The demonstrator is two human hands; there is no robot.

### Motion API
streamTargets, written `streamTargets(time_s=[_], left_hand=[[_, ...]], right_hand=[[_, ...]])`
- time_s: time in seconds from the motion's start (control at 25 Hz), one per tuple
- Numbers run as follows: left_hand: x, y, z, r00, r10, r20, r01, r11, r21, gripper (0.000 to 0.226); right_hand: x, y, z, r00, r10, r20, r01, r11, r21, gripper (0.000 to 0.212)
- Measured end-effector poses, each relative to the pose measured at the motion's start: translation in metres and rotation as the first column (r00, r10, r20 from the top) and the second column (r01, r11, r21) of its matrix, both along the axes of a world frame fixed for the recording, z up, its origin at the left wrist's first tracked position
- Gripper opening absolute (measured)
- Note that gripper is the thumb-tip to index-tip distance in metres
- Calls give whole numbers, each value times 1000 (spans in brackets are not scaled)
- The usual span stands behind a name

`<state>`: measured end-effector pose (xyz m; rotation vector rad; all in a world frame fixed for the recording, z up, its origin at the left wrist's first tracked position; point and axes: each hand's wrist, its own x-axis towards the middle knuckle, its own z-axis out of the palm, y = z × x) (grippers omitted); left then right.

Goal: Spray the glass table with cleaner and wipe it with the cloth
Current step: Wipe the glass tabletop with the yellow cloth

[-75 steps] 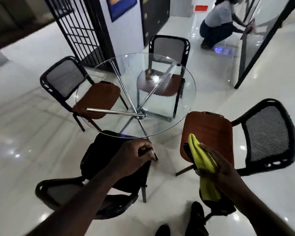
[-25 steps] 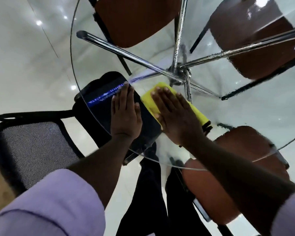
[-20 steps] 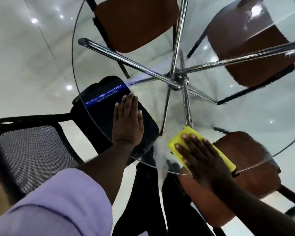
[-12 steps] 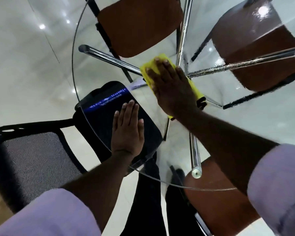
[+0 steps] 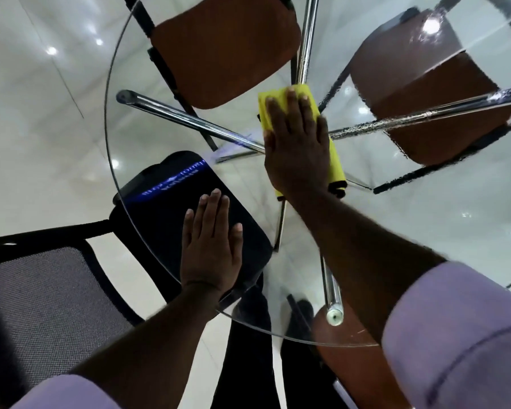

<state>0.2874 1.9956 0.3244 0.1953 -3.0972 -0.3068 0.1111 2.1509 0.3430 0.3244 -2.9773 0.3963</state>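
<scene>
Bracing the left hand (image 5: pixel 211 249) flat, fingers together, on the near-left part of the glass counter (image 5: pixel 117 184) loads an overhanging rim; leaning harder could tip or shift the top on its chrome legs (image 5: pixel 189 121). Toward the centre, the right hand (image 5: pixel 297 143) presses flat, fingers extended, on the cloth (image 5: pixel 303 94); it grips nothing. The cloth is yellow, folded into a narrow pad, lying on the glass near the leg hub. Droplets to the right suggest unwiped cleaner, which could streak. No spray bottle is visible.
</scene>
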Motion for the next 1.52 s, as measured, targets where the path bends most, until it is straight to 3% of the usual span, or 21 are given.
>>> streamTargets(time_s=[0.08, 0.16, 0.32, 0.36, 0.44, 0.52, 0.6, 0.68, 0.72, 0.8, 0.88, 0.92, 1.0, 1.08, 1.12, 1.2, 1.28, 1.32, 1.36, 1.44, 1.52], left_hand=[[-1, -1, 0, 1000, 0, 8, 0, 1000, -13, 61], [-1, 1, 2, 1000, 5, 13, -5, 1000, -16, 62], [-1, 0, 1, 1000, 1, 9, -1, 1000, -13, 62], [-1, 0, 1, 1000, -2, 10, 2, 1000, -14, 63], [-2, 0, 1, 1000, 8, 4, -8, 1000, -24, 63], [-1, 1, 2, 1000, 15, 9, -15, 1000, -20, 62], [-2, 2, 3, 1000, 11, 16, -10, 1000, -21, 62], [-2, 2, 4, 1000, 4, 16, -4, 1000, -17, 63], [-2, 1, 4, 1000, 3, 3, -3, 1000, -17, 64], [-4, 2, 4, 1000, -13, -12, 13, 1000, -21, 65], [-2, 1, 6, 999, -31, -12, 30, 999, -14, 66], [-1, 0, 6, 999, -35, -16, 35, 999, -17, 66], [0, 0, 5, 998, -51, -26, 52, 999, 4, 66], [0, -1, 2, 997, -64, -39, 65, 997, 28, 68], [-3, -2, 1, 996, -67, -51, 68, 997, 29, 71], [0, -4, 3, 997, -74, -30, 76, 996, 54, 82], [2, -2, 7, 998, -69, -10, 70, 993, 96, 94], [2, -1, 9, 997, -71, -18, 72, 993, 97, 97], [2, -1, 9, 997, -71, -31, 73, 993, 91, 98], [3, -1, 7, 996, -71, -58, 77, 993, 93, 99], [2, 1, 5, 994, -77, -71, 83, 993, 84, 100]], right_hand=[[10, -6, -2, 996, -74, 51, 75, 997, -32, 59], [54, 24, -5, 982, 185, 41, -187, 981, 58, 57], [39, 107, 2, 733, 666, 136, -676, 693, 250, 59], [22, 113, -3, 817, 568, 97, -573, 784, 237, 59], [10, 98, -5, 1000, -11, 25, 10, 999, 49, 58], [30, 67, -2, 909, -403, 106, 411, 909, -72, 62], [71, 64, -3, 997, -24, 72, 21, 999, 39, 59], [85, 111, 4, 832, 546, 94, -554, 813, 177, 55], [81, 137, 6, 813, 576, 89, -580, 784, 222, 55], [88, 165, 1, 996, 87, 20, -90, 983, 159, 57], [124, 143, 0, 789, -606, 100, 610, 792, -20, 59], [150, 120, 1, 710, -693, 128, 698, 716, 10, 61], [205, 98, -5, 962, -265, 71, 256, 960, 110, 60], [217, 131, 2, 914, 391, 107, -406, 882, 238, 57], [208, 152, 1, 880, 458, 126, -475, 840, 263, 56], [201, 169, -3, 994, 26, 111, -46, 983, 180, 57], [220, 140, -1, 734, -672, 97, 676, 737, -3, 59], [237, 111, 1, 586, -797, 148, 808, 589, -23, 61], [253, 79, 2, 619, -769, 162, 779, 627, -5, 62], [290, 41, -4, 947, -298, 116, 291, 954, 72, 61], [289, 69, -1, 961, 255, 109, -270, 949, 164, 56]])
